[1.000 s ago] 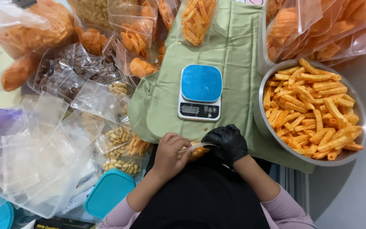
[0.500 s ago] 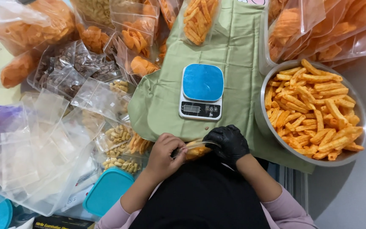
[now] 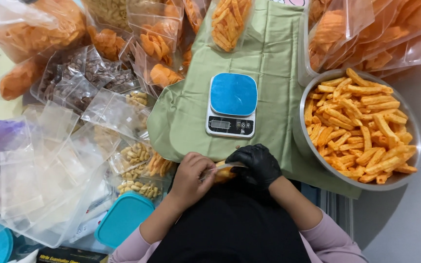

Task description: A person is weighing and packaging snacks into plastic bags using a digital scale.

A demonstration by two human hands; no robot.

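A small clear plastic bag of orange snack sticks (image 3: 221, 171) sits between my two hands, close to my body. My bare left hand (image 3: 192, 177) pinches its left end. My right hand (image 3: 255, 164), in a black glove, pinches the top edge on the right. Most of the bag is hidden by my fingers. Just beyond my hands a kitchen scale with a blue top (image 3: 232, 105) stands bare on a green cloth (image 3: 269, 63). A steel bowl (image 3: 300, 141) heaped with orange sticks stands to the right of my gloved hand.
Several empty clear bags (image 3: 40, 165) lie piled at the left, with filled snack bags (image 3: 137, 160) beside them. Two teal lids (image 3: 123, 221) lie near my left elbow. More bags of orange snacks (image 3: 366, 29) crowd the far edge and right corner.
My hands have drawn closer together on the bag; the gloved right hand slid left along its top edge. The bag shows less between my fingers. Nothing else moved.
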